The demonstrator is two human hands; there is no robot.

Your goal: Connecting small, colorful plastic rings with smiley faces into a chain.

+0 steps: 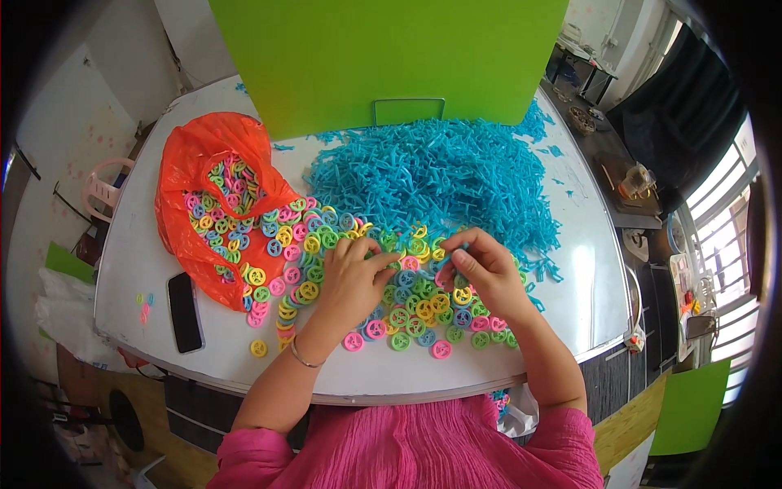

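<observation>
Small plastic wheels [400,316] in pink, yellow, green and blue lie in a loose layer along the near side of the white table. Over their left part is my left hand [352,275], fingers bent and apart, the fingertips among the wheels; no held piece shows in it. To its right, my right hand [489,273] is raised slightly, thumb and forefinger pinched around a small blue plastic piece [441,265], partly covered by the fingers. Beyond both hands rises a large heap of thin blue plastic pieces [432,171].
A red plastic bag [183,163], full of more wheels, lies open at the left. Near it a dark phone [186,313] rests on the white table [574,318]. A big green panel [391,61] with a metal handle stands behind the blue heap.
</observation>
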